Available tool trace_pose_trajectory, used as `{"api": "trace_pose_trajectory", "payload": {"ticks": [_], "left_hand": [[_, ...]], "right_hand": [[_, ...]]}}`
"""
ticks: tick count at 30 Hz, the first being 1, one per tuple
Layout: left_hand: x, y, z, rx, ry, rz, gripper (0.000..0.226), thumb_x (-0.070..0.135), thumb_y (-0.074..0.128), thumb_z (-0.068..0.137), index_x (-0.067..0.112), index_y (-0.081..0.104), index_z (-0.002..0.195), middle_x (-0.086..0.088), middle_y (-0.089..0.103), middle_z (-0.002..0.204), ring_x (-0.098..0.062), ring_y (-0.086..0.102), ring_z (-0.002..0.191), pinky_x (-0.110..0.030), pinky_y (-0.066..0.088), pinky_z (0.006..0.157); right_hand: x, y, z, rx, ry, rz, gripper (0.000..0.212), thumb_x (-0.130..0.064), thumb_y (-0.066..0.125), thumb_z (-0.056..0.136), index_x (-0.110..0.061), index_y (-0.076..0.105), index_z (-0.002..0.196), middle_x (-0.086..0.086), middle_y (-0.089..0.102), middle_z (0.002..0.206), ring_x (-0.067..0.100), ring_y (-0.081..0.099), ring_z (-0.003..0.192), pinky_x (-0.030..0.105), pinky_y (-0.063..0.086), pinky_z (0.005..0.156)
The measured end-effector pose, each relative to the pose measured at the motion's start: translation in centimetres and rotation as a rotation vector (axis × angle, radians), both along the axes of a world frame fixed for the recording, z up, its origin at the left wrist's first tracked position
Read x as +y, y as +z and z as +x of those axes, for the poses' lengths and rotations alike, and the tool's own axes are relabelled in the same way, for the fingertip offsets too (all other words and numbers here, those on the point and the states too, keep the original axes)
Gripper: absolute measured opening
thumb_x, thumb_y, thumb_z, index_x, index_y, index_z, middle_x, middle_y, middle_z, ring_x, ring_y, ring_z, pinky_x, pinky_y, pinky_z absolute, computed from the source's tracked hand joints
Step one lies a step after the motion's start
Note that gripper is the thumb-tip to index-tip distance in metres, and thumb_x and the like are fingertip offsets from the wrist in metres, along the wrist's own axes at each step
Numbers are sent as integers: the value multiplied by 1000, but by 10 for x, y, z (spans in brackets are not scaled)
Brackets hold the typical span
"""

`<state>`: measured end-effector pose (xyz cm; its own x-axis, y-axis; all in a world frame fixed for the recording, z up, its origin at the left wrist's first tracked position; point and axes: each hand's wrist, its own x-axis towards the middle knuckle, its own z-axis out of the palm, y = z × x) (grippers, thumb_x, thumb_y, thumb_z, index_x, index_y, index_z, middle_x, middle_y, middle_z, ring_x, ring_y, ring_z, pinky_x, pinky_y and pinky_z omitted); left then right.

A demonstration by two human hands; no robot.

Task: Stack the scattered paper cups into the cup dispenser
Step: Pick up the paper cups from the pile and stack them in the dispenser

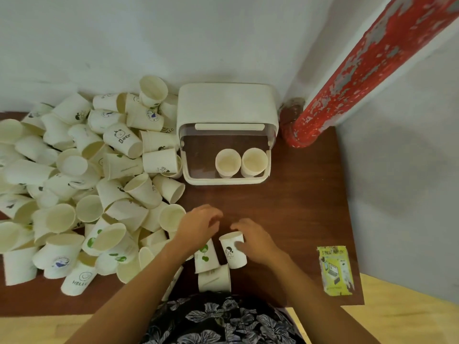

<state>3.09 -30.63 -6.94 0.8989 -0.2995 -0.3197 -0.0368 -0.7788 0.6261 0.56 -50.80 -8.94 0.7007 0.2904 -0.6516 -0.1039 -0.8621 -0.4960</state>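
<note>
A big heap of white paper cups (pixel 82 184) covers the left half of the brown table (pixel 298 207). The white cup dispenser (pixel 226 105) stands at the back against the wall, its front open, with two cups (pixel 228 162) (pixel 254 161) standing upright inside. My right hand (pixel 253 240) grips a cup with a small figure print (pixel 232 250) near the table's front. My left hand (pixel 198 225) curls over a cup with a green leaf print (pixel 205 255). A third cup (pixel 214 279) lies just below these two.
A peeling red pipe (pixel 360 70) runs up the corner at the right, close to the dispenser. A yellow-green packet (pixel 335 270) lies near the table's right front edge. Bare table surface shows between the dispenser and my hands.
</note>
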Motion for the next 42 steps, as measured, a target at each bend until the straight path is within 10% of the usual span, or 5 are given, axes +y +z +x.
{"api": "trace_pose_trajectory", "payload": {"ticks": [15, 21, 31, 42], "left_hand": [[-7, -32, -70, 197, -276, 359, 61, 11, 62, 87, 21, 42, 143, -7, 17, 158, -31, 12, 145, -40, 25, 117], [-7, -20, -44, 66, -14, 218, 35, 5, 49, 90, 17, 66, 118, -5, 58, 121, -24, 57, 109, -35, 47, 92], [-15, 71, 17, 13, 426, -130, 21, 17, 59, 91, 17, 67, 110, 3, 66, 93, -14, 68, 64, -36, 61, 62], [-28, 91, 92, 73, 693, -452, 34, -1, 61, 84, 9, 67, 115, -6, 67, 107, -22, 68, 89, -18, 57, 57]], "right_hand": [[-3, -11, -63, -124, -358, -98, 40, -32, 64, 89, -15, 57, 125, 2, 55, 125, 23, 54, 111, 33, 45, 87], [-6, 4, -66, -227, -453, -64, 31, -29, 53, 98, -18, 63, 126, -1, 62, 129, 17, 59, 112, 29, 48, 90], [-10, 68, -6, -593, -510, 0, 26, -27, 55, 99, -21, 65, 122, -5, 68, 117, 11, 63, 103, 23, 50, 85], [-28, 100, 76, -727, -383, -59, 29, -23, 48, 102, -20, 64, 126, -3, 63, 126, 14, 57, 113, 30, 50, 89]]}}
